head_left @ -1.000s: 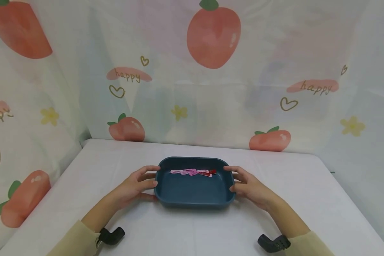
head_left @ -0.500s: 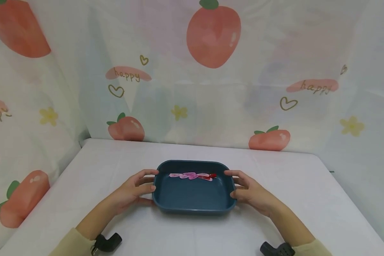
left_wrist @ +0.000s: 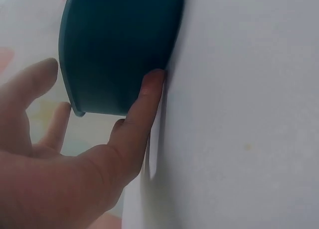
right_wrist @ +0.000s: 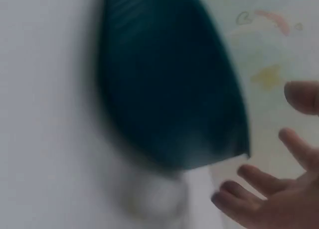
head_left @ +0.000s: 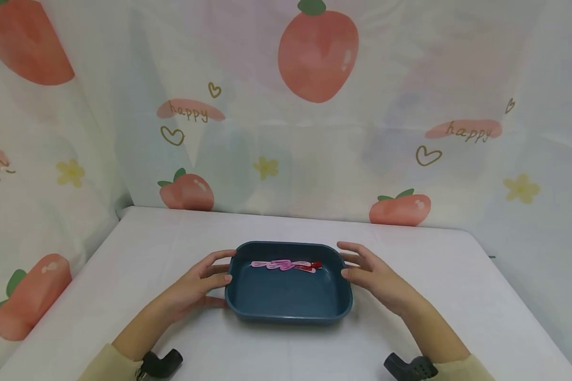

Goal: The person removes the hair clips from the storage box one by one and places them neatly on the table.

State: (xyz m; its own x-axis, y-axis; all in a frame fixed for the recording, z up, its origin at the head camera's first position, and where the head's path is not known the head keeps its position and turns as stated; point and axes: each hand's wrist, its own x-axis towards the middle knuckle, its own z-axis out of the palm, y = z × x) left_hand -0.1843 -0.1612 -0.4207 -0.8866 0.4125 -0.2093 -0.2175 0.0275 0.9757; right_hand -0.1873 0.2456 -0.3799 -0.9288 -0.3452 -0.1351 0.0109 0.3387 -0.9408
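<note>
A dark blue rectangular tray (head_left: 288, 299) sits on the white table in the head view. Along its far inside edge lie several pink and red hair clips (head_left: 286, 265). My left hand (head_left: 188, 288) is at the tray's left side with fingers extended. In the left wrist view one finger (left_wrist: 149, 92) lies against the tray's outer wall near the table, and the thumb stands just off the rim. My right hand (head_left: 381, 280) is spread beside the right end; the right wrist view shows its fingertips (right_wrist: 247, 170) apart from the tray, holding nothing.
White cloth covers the tabletop (head_left: 286, 349). Behind it hangs a curtain (head_left: 314, 159) printed with fruit, hearts and flowers. A black wrist device (head_left: 161, 364) sits on the left forearm, and another black device (head_left: 410, 366) on the right.
The tray has shifted a little toward me with both hands beside it. Since half a second ago, the right hand's fingers have come off the tray's right rim and spread.
</note>
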